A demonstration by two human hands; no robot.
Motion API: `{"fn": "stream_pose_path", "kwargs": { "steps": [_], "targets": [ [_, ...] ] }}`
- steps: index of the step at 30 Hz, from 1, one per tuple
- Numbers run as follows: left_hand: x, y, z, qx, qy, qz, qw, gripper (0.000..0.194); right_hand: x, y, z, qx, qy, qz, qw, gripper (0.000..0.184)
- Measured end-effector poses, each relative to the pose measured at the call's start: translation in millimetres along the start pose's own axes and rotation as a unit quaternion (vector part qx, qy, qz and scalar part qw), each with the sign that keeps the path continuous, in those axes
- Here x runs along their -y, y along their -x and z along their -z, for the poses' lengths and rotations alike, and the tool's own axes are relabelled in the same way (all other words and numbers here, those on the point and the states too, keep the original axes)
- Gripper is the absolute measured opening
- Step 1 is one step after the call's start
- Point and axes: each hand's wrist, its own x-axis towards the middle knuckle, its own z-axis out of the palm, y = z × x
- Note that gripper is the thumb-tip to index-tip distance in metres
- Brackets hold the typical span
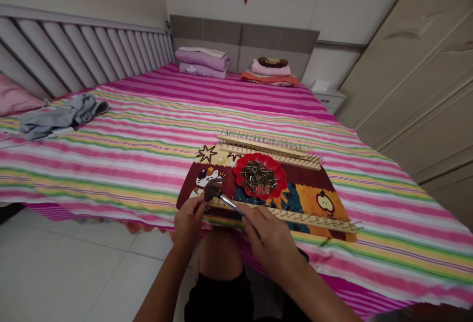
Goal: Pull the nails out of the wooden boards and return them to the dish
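Observation:
My right hand [268, 236] grips the handle of a small hammer [218, 193], whose dark head hangs over the left end of a nailed wooden strip [306, 218]. My left hand [188, 219] is pinched closed at that strip's left end, just under the hammer head; what it pinches is too small to make out. A red dish [242, 164] full of small nails [259, 177] sits behind the strip. Two more nailed wooden strips [269, 147] lie further back. All rest on a colourful cartoon mat [325, 201] on the bed.
The striped bedspread [148, 130] covers a wide bed. Grey clothes [61, 115] lie at its left, folded purple blankets [203, 61] and a plush pillow stack [271, 71] at the headboard. A nightstand [328, 96] and wardrobe doors [421, 80] stand to the right. White floor tiles lie below left.

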Motion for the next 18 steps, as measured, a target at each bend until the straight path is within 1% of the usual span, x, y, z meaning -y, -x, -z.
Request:
{"fn": "stream_pose_path", "kwargs": {
  "steps": [2,5,8,10,13,15,16,18],
  "targets": [
    [-1,0,0.1,0.001,-0.008,0.001,1.000,0.026,2,-6,-7,0.018,0.039,0.009,0.999,0.034],
    [-2,1,0.4,0.000,-0.020,0.004,1.000,0.024,6,-11,-14,0.021,0.066,0.019,0.997,0.035],
    [-3,1,0.8,0.003,-0.028,0.007,1.000,0.024,8,-13,-17,0.037,0.088,0.025,0.995,0.035],
    [-2,0,0.7,0.005,-0.028,0.004,1.000,0.024,9,-13,-16,0.047,0.083,0.022,0.995,0.035],
    [-1,0,0.0,0.001,-0.023,-0.003,1.000,0.026,8,-6,-6,0.015,0.012,-0.001,1.000,0.035],
    [-1,0,-0.8,-0.009,-0.017,-0.006,1.000,0.028,4,7,5,-0.005,-0.056,-0.016,0.998,0.035],
    [-1,0,-1.3,-0.015,-0.014,-0.007,1.000,0.029,1,16,11,-0.004,-0.084,-0.023,0.996,0.034],
    [0,-1,-2.1,-0.027,-0.009,-0.008,1.000,0.026,-7,38,23,0.018,-0.115,-0.040,0.992,0.033]
  ]
}}
